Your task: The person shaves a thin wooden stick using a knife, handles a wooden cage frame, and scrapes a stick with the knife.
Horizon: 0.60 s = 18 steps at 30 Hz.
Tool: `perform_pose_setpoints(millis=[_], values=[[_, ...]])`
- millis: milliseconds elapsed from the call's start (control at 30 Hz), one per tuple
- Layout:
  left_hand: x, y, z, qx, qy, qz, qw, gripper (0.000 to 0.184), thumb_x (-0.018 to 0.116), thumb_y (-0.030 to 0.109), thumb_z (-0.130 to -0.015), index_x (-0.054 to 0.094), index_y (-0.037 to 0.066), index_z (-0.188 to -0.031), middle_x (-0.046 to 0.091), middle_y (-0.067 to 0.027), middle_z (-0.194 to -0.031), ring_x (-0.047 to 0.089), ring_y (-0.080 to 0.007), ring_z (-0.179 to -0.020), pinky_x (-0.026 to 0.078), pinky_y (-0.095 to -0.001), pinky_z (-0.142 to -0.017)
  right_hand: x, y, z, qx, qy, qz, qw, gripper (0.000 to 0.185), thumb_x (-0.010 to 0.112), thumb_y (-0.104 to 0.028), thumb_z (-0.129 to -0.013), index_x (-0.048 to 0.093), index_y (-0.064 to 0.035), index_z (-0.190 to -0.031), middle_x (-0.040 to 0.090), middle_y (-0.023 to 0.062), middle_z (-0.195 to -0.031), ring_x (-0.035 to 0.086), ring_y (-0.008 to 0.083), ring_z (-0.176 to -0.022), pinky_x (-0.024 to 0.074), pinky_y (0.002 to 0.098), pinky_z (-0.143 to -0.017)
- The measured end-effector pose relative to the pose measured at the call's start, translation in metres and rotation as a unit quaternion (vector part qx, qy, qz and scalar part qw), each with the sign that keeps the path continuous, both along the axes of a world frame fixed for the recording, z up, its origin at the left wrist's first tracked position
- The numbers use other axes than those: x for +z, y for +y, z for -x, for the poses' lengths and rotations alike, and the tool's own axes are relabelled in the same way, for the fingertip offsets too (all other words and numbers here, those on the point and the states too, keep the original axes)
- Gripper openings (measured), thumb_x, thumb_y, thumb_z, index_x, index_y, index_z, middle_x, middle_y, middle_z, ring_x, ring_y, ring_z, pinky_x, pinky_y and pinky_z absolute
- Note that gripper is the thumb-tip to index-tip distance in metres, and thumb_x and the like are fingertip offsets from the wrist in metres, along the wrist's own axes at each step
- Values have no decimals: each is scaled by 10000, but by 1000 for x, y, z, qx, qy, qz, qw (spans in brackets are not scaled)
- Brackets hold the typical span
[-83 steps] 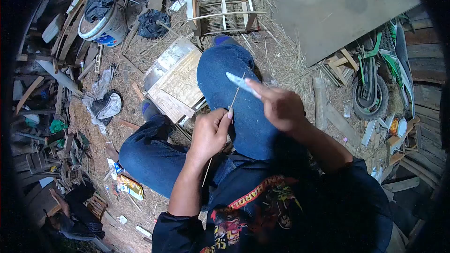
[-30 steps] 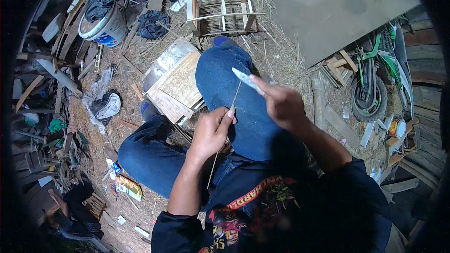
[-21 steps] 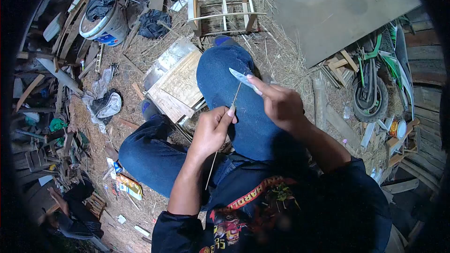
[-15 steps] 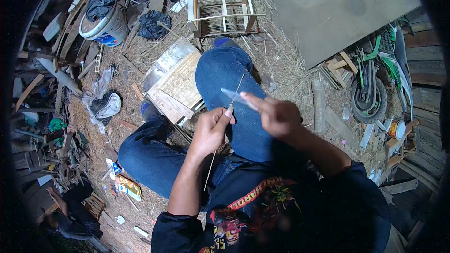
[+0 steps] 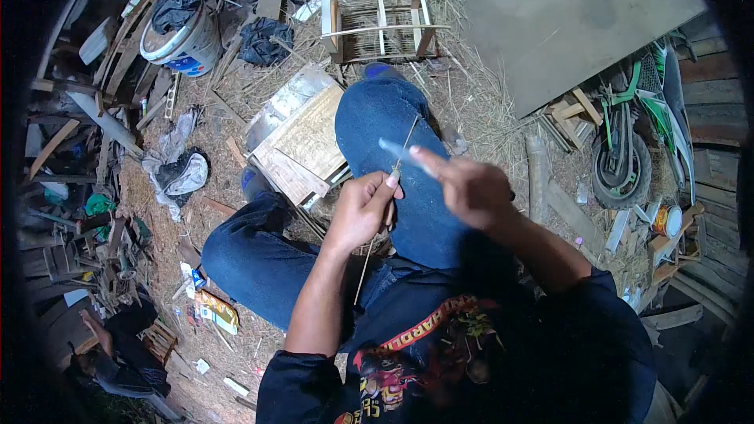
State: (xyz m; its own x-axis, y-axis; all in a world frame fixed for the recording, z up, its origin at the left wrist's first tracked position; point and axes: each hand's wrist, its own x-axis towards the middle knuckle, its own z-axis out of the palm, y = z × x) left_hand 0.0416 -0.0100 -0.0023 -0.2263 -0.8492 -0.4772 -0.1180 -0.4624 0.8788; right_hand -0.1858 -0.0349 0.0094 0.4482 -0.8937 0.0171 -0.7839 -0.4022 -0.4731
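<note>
In the left hand (image 5: 365, 208) we see a thin stick (image 5: 364, 273), pinched between the thumb and the curled fingers. The stick slants over the jeans (image 5: 373, 114), its upper end above the right knee and its lower end passing by the left wrist toward the lap. The right hand (image 5: 473, 188) is closed around a knife (image 5: 395, 148), the forefinger stretched out toward the blade. The blade lies across the upper part of the stick, just beyond the left thumb; it is blurred, so we cannot quite tell whether its edge touches the wood.

Just beside the right leg, on the left of the view, we find a wooden board (image 5: 305, 132) on the floor (image 5: 491, 129). Beyond the feet stands a wooden frame (image 5: 380, 16) with thin bars, and near it a large flat sheet (image 5: 577, 20). On the far left we see a white bucket (image 5: 196, 51) with a dark bag (image 5: 177, 9) in its top. On the right are a wheel (image 5: 624, 165) with green parts above it and a can (image 5: 667, 221). Another person (image 5: 126, 349) sits at the lower left, near a yellow packet (image 5: 217, 312).
</note>
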Motion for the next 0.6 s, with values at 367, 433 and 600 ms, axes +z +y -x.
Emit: perform_pose_setpoints(millis=[367, 433, 600], values=[[-16, 2, 0, 2, -47, 77, 996, 342, 565, 249, -1059, 680, 13, -840, 516, -12, -535, 483, -92, -483, 375, -303, -475, 8, 5, -3, 22, 30, 16, 999, 458, 551, -70, -917, 679, -225, -1329, 624, 100, -692, 641, 282, -579, 505, 421, -507], [-15, -1, 0, -15, -69, 98, 993, 334, 567, 246, -1056, 684, 14, -847, 522, -15, -537, 486, -90, -491, 377, -302, -478, -3, -3, -2, 4, 8, 54, 999, 465, 559, -74, -912, 679, -241, -1329, 599, 89, -671, 630, 280, -567, 500, 419, -502], [-9, -2, 0, -36, -88, 124, 988, 343, 571, 259, -1057, 688, 11, -853, 535, -17, -543, 486, -81, -509, 379, -296, -486, 5, 5, -6, 28, -10, 55, 998, 491, 579, -39, -892, 686, -251, -1322, 547, 75, -637, 595, 273, -535, 481, 408, -486]])
